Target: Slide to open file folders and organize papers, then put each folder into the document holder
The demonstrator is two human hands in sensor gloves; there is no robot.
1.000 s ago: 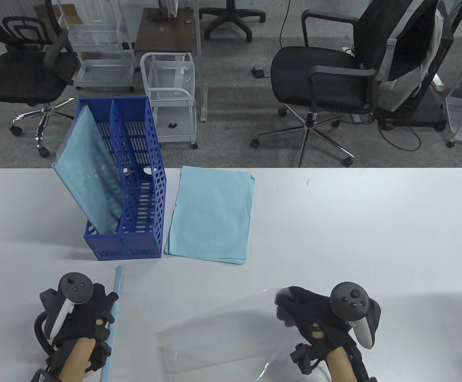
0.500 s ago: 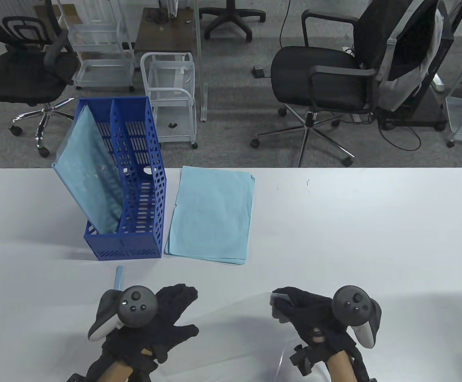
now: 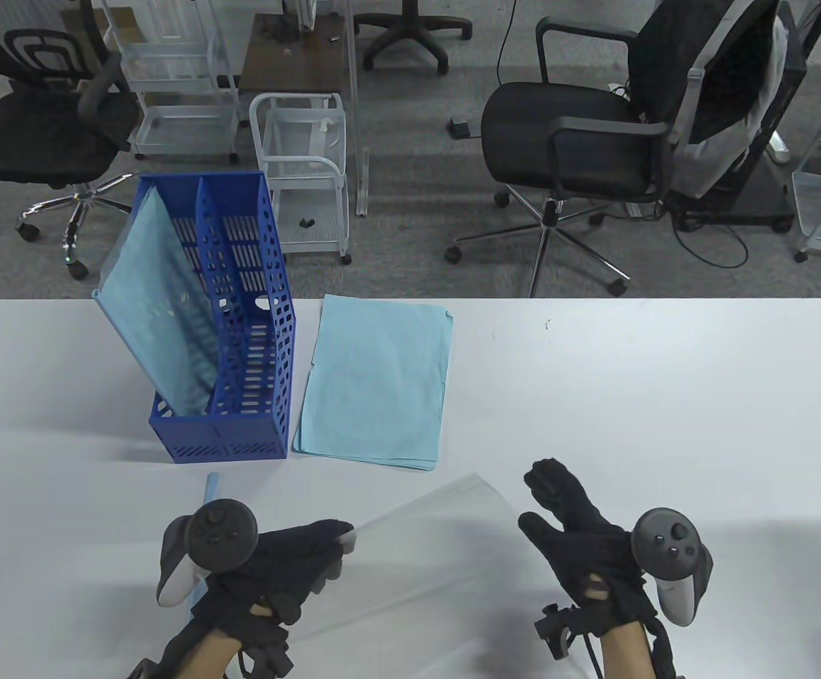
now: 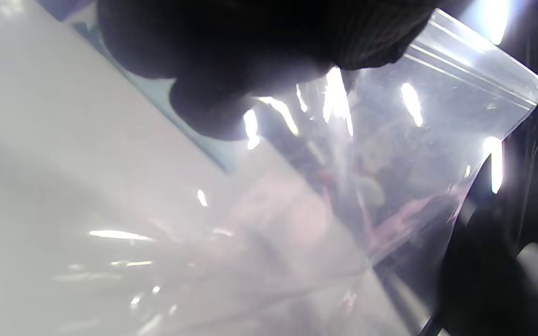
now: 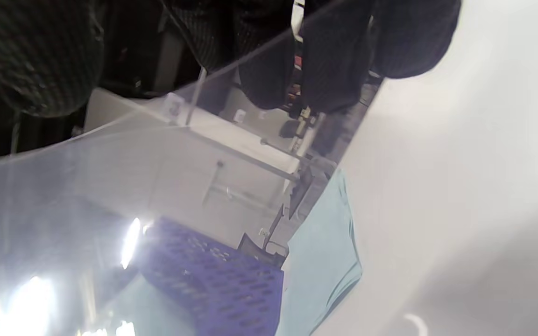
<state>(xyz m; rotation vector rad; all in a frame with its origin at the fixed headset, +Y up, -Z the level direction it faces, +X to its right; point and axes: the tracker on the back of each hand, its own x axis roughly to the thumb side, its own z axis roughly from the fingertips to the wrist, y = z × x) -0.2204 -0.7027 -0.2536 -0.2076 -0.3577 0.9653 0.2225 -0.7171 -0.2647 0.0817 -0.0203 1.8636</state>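
A clear plastic folder (image 3: pixel 438 559) lies near the table's front edge, between my hands, with its far edge raised. My left hand (image 3: pixel 339 541) pinches the folder's left corner; in the left wrist view its dark fingers (image 4: pixel 259 46) curl over the clear sheet (image 4: pixel 437 116). My right hand (image 3: pixel 541 502) is open, fingers straight, at the folder's right edge; its fingertips (image 5: pixel 334 56) hang over the clear sheet (image 5: pixel 87 196). A light-blue slide bar (image 3: pixel 211 488) lies partly under my left hand. Light-blue papers (image 3: pixel 375 382) lie flat beside the blue document holder (image 3: pixel 240 353).
The holder's left slot holds one filled folder (image 3: pixel 159 311) leaning left; its right slot shows nothing inside. Through the clear sheet the right wrist view shows the holder (image 5: pixel 213 280) and papers (image 5: pixel 325 261). Office chairs and wire carts stand beyond the table's far edge.
My left hand left the slide bar, crossed right and took the folder's left corner. My right hand released its corner, opened and moved up and right. The folder's far edge rose.
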